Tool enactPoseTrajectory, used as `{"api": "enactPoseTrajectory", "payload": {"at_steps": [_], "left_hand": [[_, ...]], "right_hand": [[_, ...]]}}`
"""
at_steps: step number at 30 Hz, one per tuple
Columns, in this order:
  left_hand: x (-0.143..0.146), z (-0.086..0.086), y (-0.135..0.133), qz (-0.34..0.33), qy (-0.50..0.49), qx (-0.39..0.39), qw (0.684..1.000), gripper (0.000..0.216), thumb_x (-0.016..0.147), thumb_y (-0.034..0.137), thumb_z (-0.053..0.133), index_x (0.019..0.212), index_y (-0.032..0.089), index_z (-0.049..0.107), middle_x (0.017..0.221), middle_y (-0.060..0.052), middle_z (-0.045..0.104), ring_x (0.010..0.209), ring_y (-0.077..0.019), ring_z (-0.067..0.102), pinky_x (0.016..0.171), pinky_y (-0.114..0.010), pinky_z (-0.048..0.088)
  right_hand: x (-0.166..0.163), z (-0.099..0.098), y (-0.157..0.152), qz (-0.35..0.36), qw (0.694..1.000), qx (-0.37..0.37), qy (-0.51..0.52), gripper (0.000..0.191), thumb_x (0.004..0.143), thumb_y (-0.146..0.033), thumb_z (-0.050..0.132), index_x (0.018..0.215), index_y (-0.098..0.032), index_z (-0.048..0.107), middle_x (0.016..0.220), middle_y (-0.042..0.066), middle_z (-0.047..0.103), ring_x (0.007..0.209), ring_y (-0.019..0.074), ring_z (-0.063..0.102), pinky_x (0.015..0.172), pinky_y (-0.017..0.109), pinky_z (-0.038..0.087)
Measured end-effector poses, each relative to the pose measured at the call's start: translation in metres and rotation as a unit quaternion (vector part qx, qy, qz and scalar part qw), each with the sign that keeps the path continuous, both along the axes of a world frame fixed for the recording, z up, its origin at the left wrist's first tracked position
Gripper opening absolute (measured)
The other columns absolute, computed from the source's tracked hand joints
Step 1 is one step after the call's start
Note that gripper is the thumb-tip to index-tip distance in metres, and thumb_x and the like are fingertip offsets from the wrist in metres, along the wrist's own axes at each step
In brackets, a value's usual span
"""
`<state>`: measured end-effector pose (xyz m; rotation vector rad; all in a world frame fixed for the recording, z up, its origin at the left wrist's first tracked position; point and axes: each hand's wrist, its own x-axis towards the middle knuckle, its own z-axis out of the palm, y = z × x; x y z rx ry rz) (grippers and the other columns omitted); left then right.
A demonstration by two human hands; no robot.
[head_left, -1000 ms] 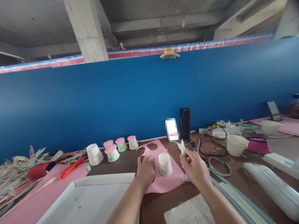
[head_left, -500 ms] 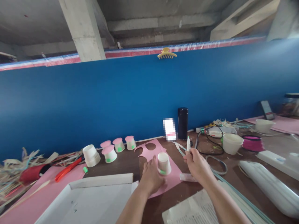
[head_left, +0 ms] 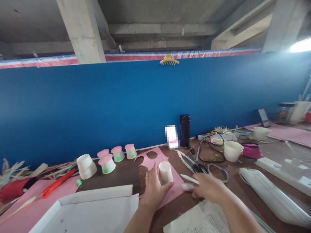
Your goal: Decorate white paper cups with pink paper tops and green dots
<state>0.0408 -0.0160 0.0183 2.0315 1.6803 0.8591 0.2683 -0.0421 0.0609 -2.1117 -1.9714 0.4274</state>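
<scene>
My left hand (head_left: 156, 186) curls round the lower part of a small white paper cup (head_left: 166, 171), thumb in front and fingers at its left side. The cup stands upside down on a pink sheet (head_left: 173, 191) that has round holes cut out. In my right hand (head_left: 206, 186) is a slim white pen (head_left: 188, 178) with a green tip, lying nearly level and pointing left. Just below the pen, by my right fingertips, is a pale translucent stick (head_left: 188, 187); whether my fingers grip it I cannot tell. Black-handled scissors (head_left: 199, 167) lie behind this hand.
Several upturned cups with pink tops (head_left: 107, 163) and stacked white cups (head_left: 86, 166) stand at left, near a red-handled tool (head_left: 58, 183). A white box lid (head_left: 97, 207) lies in front. Behind are a black flask (head_left: 185, 131) and a phone (head_left: 171, 137); a white tub (head_left: 232, 151) is at right.
My right hand has come down and towards me, and the pen has tipped from upright to nearly level. The scissors show more fully. My left hand stays at the cup.
</scene>
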Motion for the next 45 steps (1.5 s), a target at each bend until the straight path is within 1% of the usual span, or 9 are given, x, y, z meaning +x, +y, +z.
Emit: {"api": "enactPoseTrajectory", "payload": {"at_steps": [4, 7, 11, 21, 24, 28, 35, 40, 45], "left_hand": [[0.0, -0.004, 0.003, -0.014, -0.021, 0.011, 1.0, 0.09, 0.074, 0.059, 0.06, 0.145, 0.012, 0.031, 0.144, -0.016, 0.044, 0.131, -0.0335, 0.037, 0.109, -0.044, 0.027], [0.0, -0.006, 0.006, -0.02, -0.032, 0.018, 0.999, 0.086, 0.075, 0.057, 0.06, 0.144, 0.012, 0.035, 0.139, -0.016, 0.049, 0.124, -0.0325, 0.043, 0.104, -0.042, 0.033], [-0.001, -0.004, 0.009, -0.024, -0.048, 0.031, 0.998, 0.081, 0.075, 0.054, 0.061, 0.142, 0.015, 0.04, 0.13, -0.013, 0.057, 0.116, -0.0318, 0.049, 0.097, -0.04, 0.038], [0.0, 0.004, 0.007, -0.037, -0.075, 0.032, 0.996, 0.058, 0.076, 0.043, 0.062, 0.129, 0.02, 0.055, 0.117, -0.009, 0.064, 0.111, -0.0285, 0.051, 0.093, -0.037, 0.041], [0.001, 0.006, 0.007, -0.025, -0.085, 0.014, 0.996, 0.056, 0.075, 0.039, 0.064, 0.127, 0.02, 0.056, 0.117, -0.01, 0.063, 0.112, -0.028, 0.052, 0.093, -0.037, 0.041], [-0.004, 0.013, 0.004, -0.016, -0.119, -0.01, 0.993, 0.057, 0.074, 0.038, 0.065, 0.127, 0.022, 0.056, 0.116, -0.009, 0.063, 0.105, -0.0257, 0.056, 0.09, -0.035, 0.044], [-0.016, 0.022, -0.004, -0.073, -0.126, -0.019, 0.989, 0.048, 0.071, 0.041, 0.069, 0.115, 0.022, 0.062, 0.109, -0.007, 0.065, 0.098, -0.0243, 0.058, 0.084, -0.033, 0.045], [-0.021, 0.025, -0.004, -0.132, -0.126, -0.013, 0.983, 0.047, 0.071, 0.044, 0.071, 0.112, 0.021, 0.063, 0.106, -0.006, 0.067, 0.095, -0.0237, 0.06, 0.083, -0.033, 0.046], [-0.037, 0.028, 0.008, -0.061, -0.189, 0.012, 0.98, 0.051, 0.074, 0.044, 0.069, 0.117, 0.02, 0.061, 0.109, -0.007, 0.068, 0.096, -0.0239, 0.062, 0.085, -0.035, 0.046]], "right_hand": [[0.001, 0.004, 0.001, -0.024, 1.0, 0.0, -0.008, 0.011, 0.058, -0.025, 0.071, 0.063, -0.026, 0.061, 0.067, 0.001, 0.068, 0.072, 0.0262, 0.068, 0.054, 0.028, 0.033], [0.006, 0.005, 0.004, -0.057, 0.998, 0.008, -0.015, 0.011, 0.066, -0.033, 0.067, 0.067, -0.025, 0.061, 0.072, 0.004, 0.07, 0.076, 0.0285, 0.068, 0.056, 0.03, 0.036], [0.011, 0.003, 0.012, -0.105, 0.994, 0.023, -0.02, 0.034, 0.079, -0.055, 0.053, 0.074, -0.023, 0.062, 0.083, 0.011, 0.072, 0.085, 0.0329, 0.068, 0.06, 0.035, 0.039], [0.003, 0.01, 0.011, -0.123, 0.992, 0.014, 0.004, 0.042, 0.08, -0.062, 0.048, 0.081, -0.022, 0.063, 0.085, 0.012, 0.073, 0.086, 0.0334, 0.068, 0.062, 0.036, 0.039], [-0.003, 0.011, 0.013, -0.125, 0.99, 0.065, 0.029, 0.034, 0.078, -0.054, 0.057, 0.088, -0.022, 0.064, 0.086, 0.01, 0.073, 0.083, 0.0293, 0.068, 0.06, 0.032, 0.038], [-0.02, 0.006, 0.017, -0.081, 0.988, 0.105, 0.073, 0.029, 0.089, -0.041, 0.043, 0.088, -0.023, 0.065, 0.086, 0.008, 0.072, 0.08, 0.0244, 0.067, 0.059, 0.028, 0.035], [-0.045, -0.009, 0.019, -0.026, 0.994, 0.082, 0.068, 0.024, 0.087, -0.029, 0.042, 0.08, -0.023, 0.064, 0.08, 0.008, 0.072, 0.075, 0.0231, 0.066, 0.06, 0.028, 0.037], [-0.048, -0.013, 0.019, -0.01, 0.996, 0.067, 0.058, 0.025, 0.088, -0.031, 0.044, 0.085, -0.02, 0.066, 0.088, 0.012, 0.073, 0.083, 0.026, 0.068, 0.065, 0.03, 0.039], [-0.049, -0.012, 0.019, -0.019, 0.998, 0.05, 0.043, 0.028, 0.089, -0.033, 0.043, 0.087, -0.018, 0.066, 0.09, 0.016, 0.073, 0.086, 0.0293, 0.068, 0.067, 0.033, 0.04]]}}
